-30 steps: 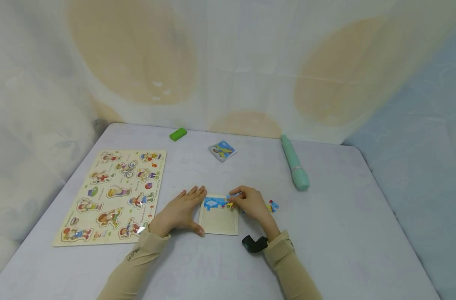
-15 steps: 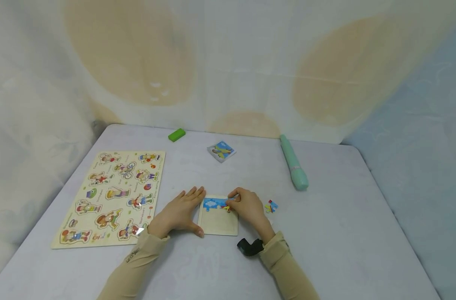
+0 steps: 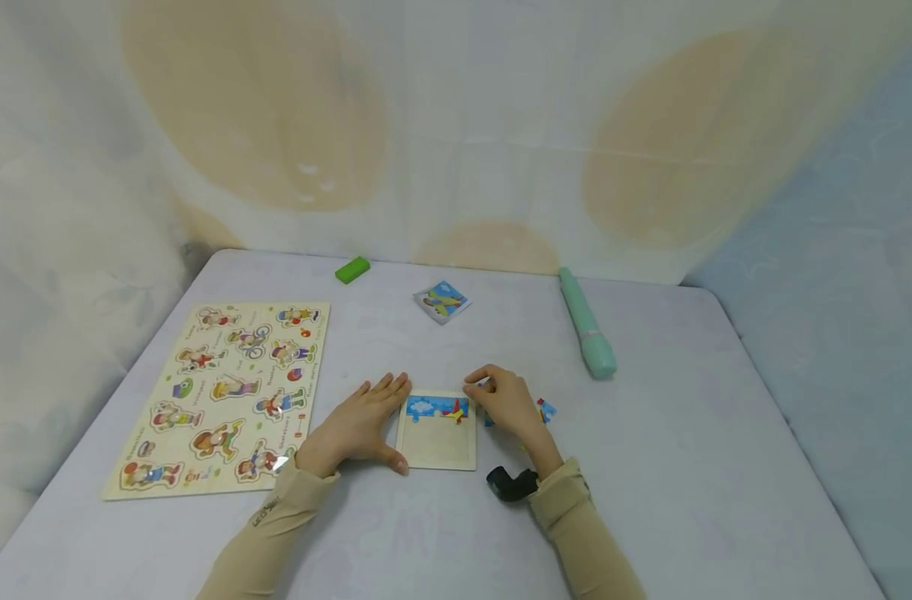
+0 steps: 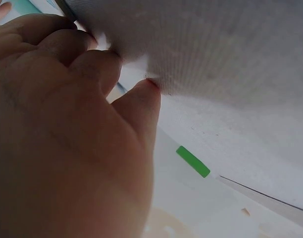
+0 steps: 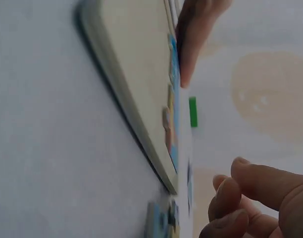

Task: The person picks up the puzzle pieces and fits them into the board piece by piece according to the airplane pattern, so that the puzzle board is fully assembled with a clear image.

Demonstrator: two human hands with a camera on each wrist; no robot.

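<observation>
A small square puzzle tray (image 3: pixel 437 448) lies in front of me, a joined strip of blue-sky jigsaw pieces (image 3: pixel 428 407) along its far side. At the strip's right end is a red-and-yellow picture part (image 3: pixel 456 410). My left hand (image 3: pixel 360 425) rests spread at the tray's left edge, thumb near its lower left corner. My right hand (image 3: pixel 507 404) hovers by the far right corner. In the right wrist view its loosely bent fingers (image 5: pixel 258 181) hold nothing visible. Loose jigsaw pieces (image 3: pixel 548 410) lie right of the tray, partly hidden behind the right hand.
A large wooden board with sports figures (image 3: pixel 227 387) lies at the left. Farther back are a green block (image 3: pixel 353 269), a small picture card (image 3: pixel 443 302) and a mint-green folded umbrella (image 3: pixel 587 327). A black device (image 3: pixel 511 484) sits at the right wrist.
The right hand has let go of the piece at the strip's right end and lifted slightly back and right, uncovering it. The left hand has stayed in place.
</observation>
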